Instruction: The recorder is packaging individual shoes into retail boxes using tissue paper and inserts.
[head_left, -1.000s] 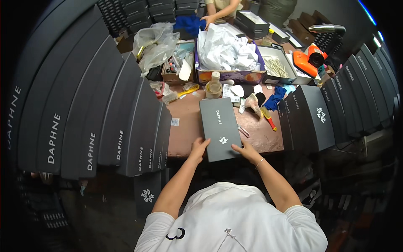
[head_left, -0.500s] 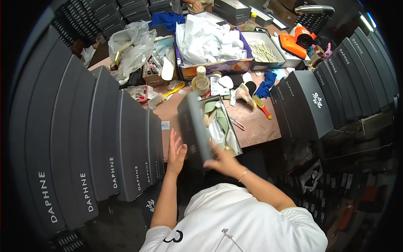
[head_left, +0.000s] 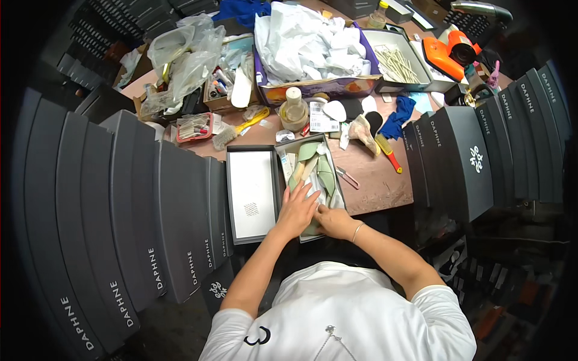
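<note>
A dark grey shoe box [head_left: 341,191] lies uncovered on the table in front of me, with a pair of pale green shoes [head_left: 326,175] and white tissue paper inside. My left hand [head_left: 297,212] rests over the near part of the box with its fingers spread, touching the shoes and paper. My right hand [head_left: 337,223] reaches in at the near right corner, fingers curled and pressed together; what they hold is hidden. Just left of the box lies its lid [head_left: 251,174], white inside facing up, with a small printed patch.
Stacked dark shoe boxes [head_left: 138,198] wall the left side, and more boxes [head_left: 460,156] stand right. Beyond are a purple carton [head_left: 319,88] of white paper, a glass bottle [head_left: 294,111], a red-yellow brush [head_left: 390,155], small pink-handled snips [head_left: 348,177] and an orange tool [head_left: 444,58].
The lid, earlier tilted upright between my hands, now lies flat, inside up, left of the box. Both hands have moved from it onto the box's contents.
</note>
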Demonstrator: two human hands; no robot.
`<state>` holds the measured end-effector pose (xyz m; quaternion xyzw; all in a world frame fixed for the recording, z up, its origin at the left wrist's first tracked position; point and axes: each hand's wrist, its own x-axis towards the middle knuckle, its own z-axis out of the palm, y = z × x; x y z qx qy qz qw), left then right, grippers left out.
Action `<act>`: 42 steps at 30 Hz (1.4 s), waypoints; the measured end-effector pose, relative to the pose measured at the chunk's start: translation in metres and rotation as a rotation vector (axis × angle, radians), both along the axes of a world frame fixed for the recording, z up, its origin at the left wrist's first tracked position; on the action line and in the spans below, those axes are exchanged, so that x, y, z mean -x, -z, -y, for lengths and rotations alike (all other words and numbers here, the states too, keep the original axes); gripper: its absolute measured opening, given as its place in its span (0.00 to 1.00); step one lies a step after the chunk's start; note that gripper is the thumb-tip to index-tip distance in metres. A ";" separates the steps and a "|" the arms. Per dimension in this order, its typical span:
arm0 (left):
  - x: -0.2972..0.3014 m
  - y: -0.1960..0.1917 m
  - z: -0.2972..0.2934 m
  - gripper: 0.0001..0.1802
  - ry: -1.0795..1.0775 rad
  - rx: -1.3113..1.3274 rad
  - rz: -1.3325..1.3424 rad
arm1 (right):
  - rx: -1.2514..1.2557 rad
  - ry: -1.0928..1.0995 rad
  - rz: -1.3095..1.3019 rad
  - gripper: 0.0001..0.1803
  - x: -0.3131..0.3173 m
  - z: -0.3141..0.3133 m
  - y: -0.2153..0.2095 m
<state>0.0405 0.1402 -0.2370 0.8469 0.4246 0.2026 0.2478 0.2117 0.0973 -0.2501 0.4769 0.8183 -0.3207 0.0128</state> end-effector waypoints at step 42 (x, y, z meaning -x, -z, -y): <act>0.033 -0.024 0.034 0.33 -0.639 1.243 1.383 | -0.127 0.402 -0.443 0.25 0.037 -0.034 -0.064</act>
